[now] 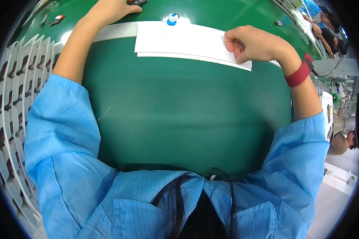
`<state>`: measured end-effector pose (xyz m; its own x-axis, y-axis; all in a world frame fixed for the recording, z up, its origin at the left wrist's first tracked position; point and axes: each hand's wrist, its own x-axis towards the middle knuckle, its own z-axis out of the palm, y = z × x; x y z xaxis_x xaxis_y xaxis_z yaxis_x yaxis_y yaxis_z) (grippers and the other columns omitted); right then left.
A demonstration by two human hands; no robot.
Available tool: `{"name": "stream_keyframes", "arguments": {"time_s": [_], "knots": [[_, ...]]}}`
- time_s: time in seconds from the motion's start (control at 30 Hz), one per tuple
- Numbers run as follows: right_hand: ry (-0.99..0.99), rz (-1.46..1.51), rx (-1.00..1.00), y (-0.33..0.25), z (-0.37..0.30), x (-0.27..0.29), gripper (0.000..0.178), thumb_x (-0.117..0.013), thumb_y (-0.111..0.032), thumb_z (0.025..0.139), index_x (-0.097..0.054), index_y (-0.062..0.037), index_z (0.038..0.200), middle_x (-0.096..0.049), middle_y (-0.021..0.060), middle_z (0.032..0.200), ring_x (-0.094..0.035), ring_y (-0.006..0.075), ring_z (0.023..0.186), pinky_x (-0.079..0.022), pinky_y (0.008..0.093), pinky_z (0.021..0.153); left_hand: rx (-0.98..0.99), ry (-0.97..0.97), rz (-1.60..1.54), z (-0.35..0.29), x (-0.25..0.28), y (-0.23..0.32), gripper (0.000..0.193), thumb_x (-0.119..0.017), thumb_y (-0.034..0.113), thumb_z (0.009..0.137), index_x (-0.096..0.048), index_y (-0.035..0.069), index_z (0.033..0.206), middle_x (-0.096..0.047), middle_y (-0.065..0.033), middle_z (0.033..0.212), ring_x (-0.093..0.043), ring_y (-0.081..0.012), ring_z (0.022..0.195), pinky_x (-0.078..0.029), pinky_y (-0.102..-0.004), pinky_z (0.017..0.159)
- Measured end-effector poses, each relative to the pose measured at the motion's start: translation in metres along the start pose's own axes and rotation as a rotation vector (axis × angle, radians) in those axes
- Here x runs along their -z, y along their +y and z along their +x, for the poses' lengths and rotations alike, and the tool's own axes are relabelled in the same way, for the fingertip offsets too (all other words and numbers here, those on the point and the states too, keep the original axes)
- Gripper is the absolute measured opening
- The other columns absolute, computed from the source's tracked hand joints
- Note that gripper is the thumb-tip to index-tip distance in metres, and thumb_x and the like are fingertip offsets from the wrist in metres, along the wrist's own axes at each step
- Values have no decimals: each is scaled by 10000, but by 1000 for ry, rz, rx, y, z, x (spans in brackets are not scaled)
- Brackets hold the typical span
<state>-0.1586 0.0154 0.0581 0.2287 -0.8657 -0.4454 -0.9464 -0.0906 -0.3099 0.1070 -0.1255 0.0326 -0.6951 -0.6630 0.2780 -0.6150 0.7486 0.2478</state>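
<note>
At the far edge of the green bench, right hand curled, fingertips pinching the white sheet near its right end. Left hand stretched far forward, palm down, touching a dark object; grip unclear. At left, white slotted tray holding dark parts.

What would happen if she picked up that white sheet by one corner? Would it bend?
The white sheet looks thin and flat on the green table, so it would probably droop and feel light. The right hand presses its edge; pushed, it would likely slide easily on that smooth surface.
</note>
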Motion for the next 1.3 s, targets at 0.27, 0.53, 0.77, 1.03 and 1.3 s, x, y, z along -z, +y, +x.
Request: {"name": "stream_keyframes", "arguments": {"time_s": [0.27, 0.53, 0.77, 1.03, 1.3], "knots": [[316, -422, 136, -3, -16, -32, 191, -557, 28, 622, -514, -13, 804, -579, 134, 739, -585, 295, 674, -460, 394, 585, 7, -109, 273, 6, -5, -1, 230, -568, 87, 710, -656, 12, 910, -605, -218, 706, -615, -302, 643, -480, -344, 637], [1061, -32, 124, 8, -43, -89, 160, -598, 1, 699, -506, -8, 829, -561, 96, 721, -589, 184, 598, -496, 268, 551, 115, -151, -954, 14, 22, 48, 278, -520, 62, 831, -567, -82, 1064, -625, -112, 860, -581, -124, 726, -487, -216, 683], [955, 325, 116, 8, -62, -83, 148, -638, -37, 747, -530, -12, 846, -580, 57, 720, -591, 119, 625, -493, 231, 566, -61, -437, -1133, 8, -25, 107, 279, -546, 89, 824, -584, -38, 1070, -624, -104, 917, -589, -138, 799, -479, -238, 768], [1058, 1182, 54, -1, -70, -60, 405, -618, -122, 820, -424, 12, 1150, -514, 113, 1021, -596, 200, 853, -521, 295, 722, 142, -473, -1557, -3, -58, 121, 335, -611, 191, 827, -589, -11, 1093, -614, -66, 955, -550, -80, 794, -459, -204, 787], [875, 1221, 159, -9, -41, -64, 563, -652, -5, 756, -346, 14, 1228, -459, 133, 1088, -591, 216, 896, -526, 308, 775, 117, -385, -1631, -4, -64, 117, 324, -617, 195, 822, -602, -22, 1062, -622, -68, 943, -546, -94, 795, -450, -227, 761]]}}
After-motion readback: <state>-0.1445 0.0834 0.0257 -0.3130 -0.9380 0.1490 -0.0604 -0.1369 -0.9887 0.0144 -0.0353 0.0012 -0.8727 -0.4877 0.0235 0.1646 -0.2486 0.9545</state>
